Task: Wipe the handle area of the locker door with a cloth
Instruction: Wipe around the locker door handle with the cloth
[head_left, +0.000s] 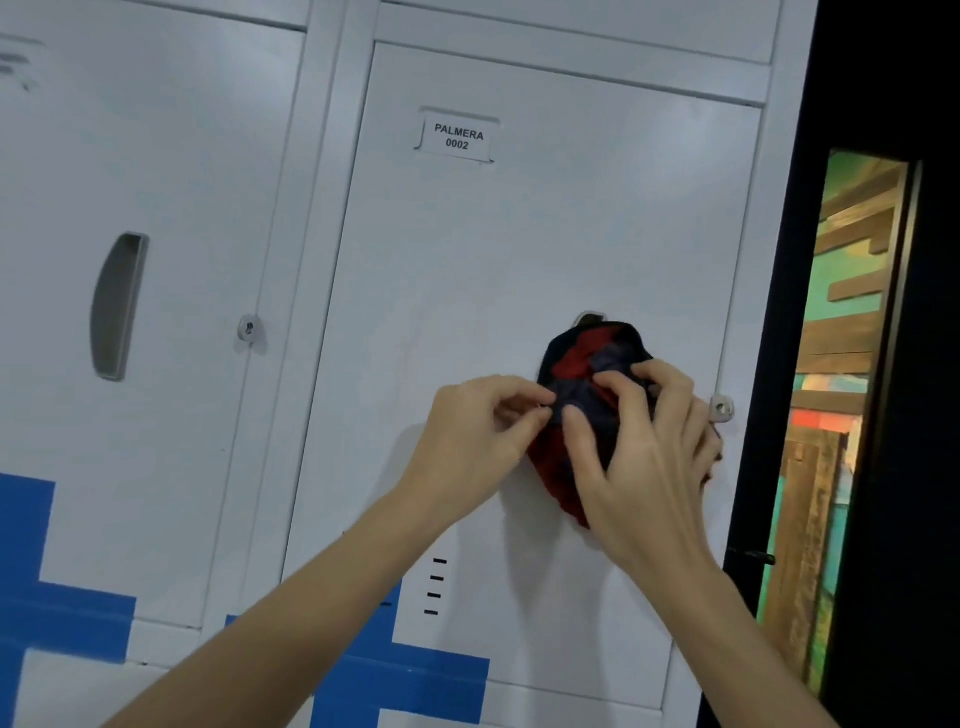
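A bunched red and dark blue cloth (582, 358) lies against the white locker door (493, 260) labelled PALMERA 0002, covering its recessed handle; only the handle's top edge (589, 317) shows. My right hand (639, 447) grips the cloth from the front with curled fingers. My left hand (478, 431) pinches the cloth's left edge between thumb and fingers. A small key lock (722, 408) sits just right of my right hand.
The neighbouring locker door on the left has a grey recessed handle (117, 306) and a lock (249, 328). Blue painted blocks (400, 686) cross the lower doors. Vent slots (435, 587) sit below my hands. A dark frame (789, 364) and a colourful wooden wall (831, 364) border the right.
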